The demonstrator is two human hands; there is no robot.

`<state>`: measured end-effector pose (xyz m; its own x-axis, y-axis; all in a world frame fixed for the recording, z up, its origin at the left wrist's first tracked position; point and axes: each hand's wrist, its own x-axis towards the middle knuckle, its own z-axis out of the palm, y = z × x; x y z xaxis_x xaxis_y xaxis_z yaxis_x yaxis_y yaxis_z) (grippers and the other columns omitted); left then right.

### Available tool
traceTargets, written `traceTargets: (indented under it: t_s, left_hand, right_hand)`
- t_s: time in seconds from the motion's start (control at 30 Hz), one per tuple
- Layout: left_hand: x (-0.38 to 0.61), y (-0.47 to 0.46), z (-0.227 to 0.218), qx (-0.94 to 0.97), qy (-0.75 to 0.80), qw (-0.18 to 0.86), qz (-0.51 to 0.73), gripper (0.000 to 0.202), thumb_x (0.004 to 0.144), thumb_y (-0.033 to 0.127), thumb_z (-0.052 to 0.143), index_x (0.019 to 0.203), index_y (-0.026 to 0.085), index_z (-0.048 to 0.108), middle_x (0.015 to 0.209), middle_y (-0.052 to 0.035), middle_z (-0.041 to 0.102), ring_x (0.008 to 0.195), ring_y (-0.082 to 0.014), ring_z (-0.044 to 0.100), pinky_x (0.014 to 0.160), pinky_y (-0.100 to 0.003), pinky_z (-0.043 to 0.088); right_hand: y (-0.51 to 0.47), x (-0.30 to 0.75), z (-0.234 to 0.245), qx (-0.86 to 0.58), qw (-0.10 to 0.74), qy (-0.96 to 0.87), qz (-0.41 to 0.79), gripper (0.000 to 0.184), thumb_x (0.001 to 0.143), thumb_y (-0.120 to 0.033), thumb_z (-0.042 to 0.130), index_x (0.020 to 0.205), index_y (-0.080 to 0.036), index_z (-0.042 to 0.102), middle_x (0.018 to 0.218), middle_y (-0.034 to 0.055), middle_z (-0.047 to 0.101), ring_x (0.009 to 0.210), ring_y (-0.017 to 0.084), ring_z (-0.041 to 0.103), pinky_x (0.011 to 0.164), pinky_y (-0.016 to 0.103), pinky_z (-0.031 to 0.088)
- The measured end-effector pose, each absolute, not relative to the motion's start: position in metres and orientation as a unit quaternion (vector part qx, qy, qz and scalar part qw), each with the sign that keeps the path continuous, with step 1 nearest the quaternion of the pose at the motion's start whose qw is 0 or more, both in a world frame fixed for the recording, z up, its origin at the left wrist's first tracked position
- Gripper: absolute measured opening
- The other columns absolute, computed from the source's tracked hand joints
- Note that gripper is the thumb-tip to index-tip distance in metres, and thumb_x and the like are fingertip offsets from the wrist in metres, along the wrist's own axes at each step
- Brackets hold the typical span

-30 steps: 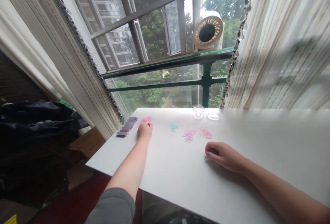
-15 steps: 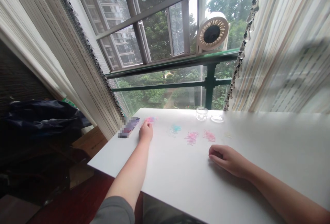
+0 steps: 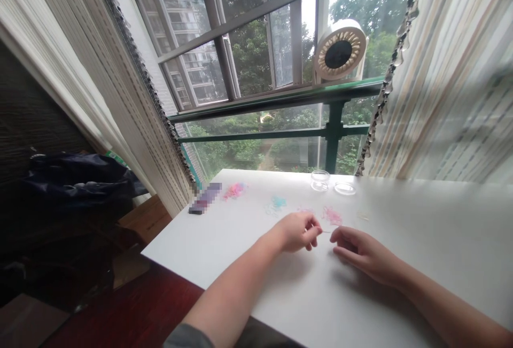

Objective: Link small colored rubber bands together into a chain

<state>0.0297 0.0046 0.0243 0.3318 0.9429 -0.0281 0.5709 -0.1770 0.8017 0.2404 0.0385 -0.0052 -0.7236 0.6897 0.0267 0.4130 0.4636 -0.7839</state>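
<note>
My left hand [image 3: 298, 230] hovers over the white table [image 3: 420, 241] with thumb and fingers pinched on a thin strand that runs toward my right hand [image 3: 358, 252]. My right hand rests on the table, fingertips closed at the strand's other end. Small heaps of tiny coloured bands lie beyond: a pink heap [image 3: 233, 190] at the far left, a teal heap [image 3: 278, 202], and a pink heap [image 3: 332, 215] just past my fingers. My left hand hides part of another pink heap.
A small clear jar [image 3: 319, 179] and its lid [image 3: 344, 188] stand at the table's far edge. A phone [image 3: 205, 198] lies at the far left corner. A round fan [image 3: 340, 53] sits on the green window rail. Curtains hang on both sides; a dark bag [image 3: 80, 174] lies left.
My left hand left the far-left pink heap and came right to meet my right hand, now pinching a thin strand. The camera shifted slightly.
</note>
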Motion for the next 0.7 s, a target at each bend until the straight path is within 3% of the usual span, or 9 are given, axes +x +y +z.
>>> traceTargets:
  t_s: [0.23,0.7]
  left_hand:
    - [0.047,-0.004,0.015,0.699,0.511,0.445,0.229,0.02,0.084,0.033,0.047,0.091,0.016,0.053,0.067,0.0002,0.062,0.052,-0.0081,0.057,0.058,-0.022,0.046]
    - [0.05,-0.008,0.003,0.694,0.502,0.446,0.259,0.022,0.083,0.034,0.049,0.091,0.015,0.056,0.064,0.0009,0.061,0.051,-0.0088,0.054,0.056,-0.022,0.043]
  right_hand:
    - [0.04,0.241,-0.007,-0.321,0.187,-0.828,0.421,0.034,0.089,-0.046,0.041,0.073,-0.018,0.05,0.063,-0.0009,0.048,0.06,0.013,0.042,0.057,0.026,0.035]
    - [0.042,0.244,-0.004,-0.302,0.177,-0.822,0.449,0.036,0.087,-0.048,0.044,0.078,-0.016,0.057,0.064,-0.0005,0.05,0.059,0.012,0.042,0.056,0.025,0.035]
